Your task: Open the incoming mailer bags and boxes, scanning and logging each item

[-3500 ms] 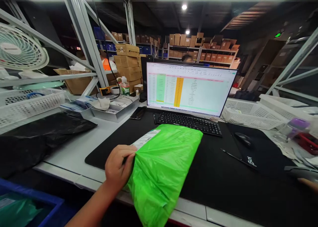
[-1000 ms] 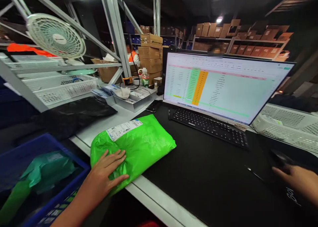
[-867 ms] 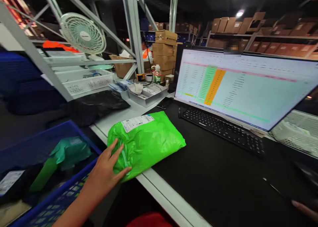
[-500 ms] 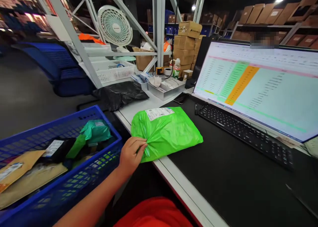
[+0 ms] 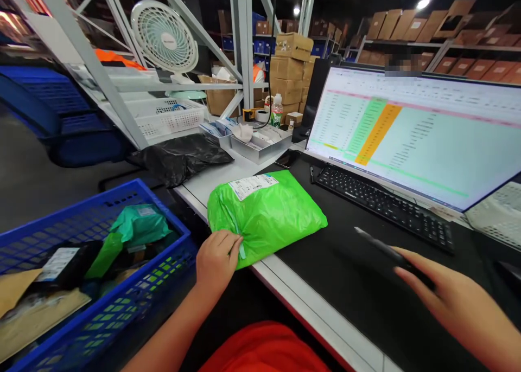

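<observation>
A bright green plastic mailing bag (image 5: 280, 209) with a white label (image 5: 253, 185) lies at the desk edge, its near left corner gathered. My left hand (image 5: 217, 255) is closed on that gathered corner, thumb against fingers. Over the black desk mat, my right hand (image 5: 442, 290) grips a slim dark utility knife (image 5: 385, 247). Its pointed tip faces left toward the bag, with a gap between them. Part of the knife's handle is hidden in my fingers.
A blue crate (image 5: 134, 301) of parcels stands at the left. A black bag (image 5: 183, 158) and a metal tray (image 5: 260, 151) lie beyond the green bag. The keyboard (image 5: 382, 206) and monitor (image 5: 407, 133) are at the right. A fan (image 5: 165, 38) stands behind.
My right hand has come into view holding the utility knife, which earlier lay at the lower right. My left hand still pinches the green bag. The view has turned slightly right.
</observation>
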The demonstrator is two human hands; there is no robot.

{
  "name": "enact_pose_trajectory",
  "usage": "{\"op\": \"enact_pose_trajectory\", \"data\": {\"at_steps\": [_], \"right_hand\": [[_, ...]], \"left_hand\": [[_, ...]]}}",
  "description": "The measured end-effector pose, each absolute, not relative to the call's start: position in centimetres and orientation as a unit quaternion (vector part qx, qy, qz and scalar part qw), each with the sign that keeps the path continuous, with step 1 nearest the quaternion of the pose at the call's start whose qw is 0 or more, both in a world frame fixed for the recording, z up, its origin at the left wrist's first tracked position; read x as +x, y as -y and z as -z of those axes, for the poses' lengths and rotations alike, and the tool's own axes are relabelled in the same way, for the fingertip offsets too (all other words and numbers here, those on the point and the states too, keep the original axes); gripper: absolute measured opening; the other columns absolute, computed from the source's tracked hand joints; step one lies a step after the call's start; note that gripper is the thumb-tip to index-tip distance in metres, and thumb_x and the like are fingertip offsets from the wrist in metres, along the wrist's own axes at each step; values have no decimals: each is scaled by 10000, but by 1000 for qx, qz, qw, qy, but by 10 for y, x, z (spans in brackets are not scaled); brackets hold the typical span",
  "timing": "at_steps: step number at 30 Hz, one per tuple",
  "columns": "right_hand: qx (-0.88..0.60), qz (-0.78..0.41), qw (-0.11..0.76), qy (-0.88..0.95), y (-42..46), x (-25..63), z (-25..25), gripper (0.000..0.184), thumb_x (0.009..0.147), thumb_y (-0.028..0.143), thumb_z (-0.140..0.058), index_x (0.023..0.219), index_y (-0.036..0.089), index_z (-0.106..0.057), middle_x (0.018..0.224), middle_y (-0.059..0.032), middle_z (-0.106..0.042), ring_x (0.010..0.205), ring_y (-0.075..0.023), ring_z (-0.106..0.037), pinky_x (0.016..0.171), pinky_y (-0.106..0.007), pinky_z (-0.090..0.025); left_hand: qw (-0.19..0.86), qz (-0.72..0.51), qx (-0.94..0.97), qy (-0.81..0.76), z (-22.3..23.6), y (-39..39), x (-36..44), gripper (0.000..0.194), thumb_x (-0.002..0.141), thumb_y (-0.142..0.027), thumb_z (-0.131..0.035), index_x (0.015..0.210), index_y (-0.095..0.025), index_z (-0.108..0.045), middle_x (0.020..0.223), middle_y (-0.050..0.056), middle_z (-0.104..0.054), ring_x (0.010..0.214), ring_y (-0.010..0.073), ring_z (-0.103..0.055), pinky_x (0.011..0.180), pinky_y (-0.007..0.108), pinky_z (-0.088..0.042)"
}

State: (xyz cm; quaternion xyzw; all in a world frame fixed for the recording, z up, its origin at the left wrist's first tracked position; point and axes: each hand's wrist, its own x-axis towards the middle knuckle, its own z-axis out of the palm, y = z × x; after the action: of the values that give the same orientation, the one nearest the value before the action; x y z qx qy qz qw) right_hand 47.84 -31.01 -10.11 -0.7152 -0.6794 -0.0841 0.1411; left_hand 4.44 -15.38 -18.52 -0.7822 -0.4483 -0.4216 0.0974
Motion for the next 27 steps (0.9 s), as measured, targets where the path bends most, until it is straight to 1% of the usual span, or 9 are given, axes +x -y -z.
{"op": "enact_pose_trajectory", "data": {"at_steps": [1, 5, 9, 14, 18, 20, 22, 24, 27], "right_hand": [[-679, 81, 134, 717, 296, 450, 96, 472, 1018, 566, -378, 1394, 376, -589, 1144, 13, -760, 925, -247, -756, 728, -370, -644], [-558, 136, 32, 818, 251, 358, 81, 488, 1073, 375, -301, 1486, 266, -537, 862, -34, -706, 634, -195, -684, 503, -300, -494], [-492, 162, -22, 855, 225, 322, 83, 421, 1066, 285, -397, 1442, 263, -586, 873, -43, -682, 667, -171, -658, 507, -272, -371], [-489, 213, -34, 845, 202, 356, 81, 392, 1028, 272, -512, 1406, 279, -615, 869, -59, -668, 708, -162, -639, 532, -307, -233], [-666, 252, -78, 698, 214, 440, 75, 384, 1046, 349, -479, 1391, 295, -640, 853, -67, -667, 633, -171, -604, 516, -320, -149], [-733, 246, -77, 630, 240, 484, 82, 436, 1065, 365, -418, 1452, 264, -592, 919, -100, -694, 654, -201, -623, 506, -324, -183], [-794, 224, -15, 565, 274, 524, 99, 470, 1064, 420, -403, 1483, 276, -558, 1101, -128, -716, 722, -238, -658, 507, -330, -291], [-836, 170, 25, 521, 309, 556, 125, 488, 1042, 481, -424, 1453, 276, -591, 1222, -136, -708, 755, -285, -685, 542, -371, -410], [-856, 127, 0, 502, 346, 586, 161, 473, 1011, 425, -459, 1320, 158, -697, 1077, -200, -735, 789, -357, -706, 595, -456, -501]], "left_hand": [[96, 455, -774, 430, 186, 153, 47, 167, 987, -188, -560, 838, -195, -634, 804, 46, -673, 775, 203, -633, 741, 336, -506], [97, 544, -746, 371, 181, 158, 59, 110, 967, -145, -576, 885, -206, -617, 809, 46, -678, 772, 190, -643, 752, 325, -521], [94, 556, -750, 347, 180, 162, 61, 108, 971, -131, -548, 915, -212, -593, 815, 39, -661, 775, 183, -639, 747, 317, -530], [119, 576, -753, 294, 188, 155, 49, 95, 946, -106, -565, 901, -187, -582, 812, 32, -624, 746, 165, -612, 727, 295, -520], [95, 531, -790, 292, 187, 154, 41, 110, 955, -94, -542, 899, -186, -561, 807, 30, -610, 752, 158, -602, 735, 281, -511], [79, 496, -818, 281, 179, 155, 39, 104, 965, -106, -531, 908, -189, -557, 821, 37, -619, 771, 166, -605, 753, 295, -511], [73, 478, -829, 281, 165, 156, 40, 66, 966, -136, -545, 930, -188, -564, 852, 53, -631, 807, 185, -610, 781, 324, -510], [83, 462, -836, 284, 145, 153, 45, 11, 955, -182, -591, 964, -179, -584, 903, 74, -648, 861, 213, -616, 816, 360, -507], [89, 368, -894, 238, 110, 135, 63, 109, 941, -210, -618, 1039, -173, -647, 1106, 114, -684, 1042, 269, -629, 940, 433, -500]]}}
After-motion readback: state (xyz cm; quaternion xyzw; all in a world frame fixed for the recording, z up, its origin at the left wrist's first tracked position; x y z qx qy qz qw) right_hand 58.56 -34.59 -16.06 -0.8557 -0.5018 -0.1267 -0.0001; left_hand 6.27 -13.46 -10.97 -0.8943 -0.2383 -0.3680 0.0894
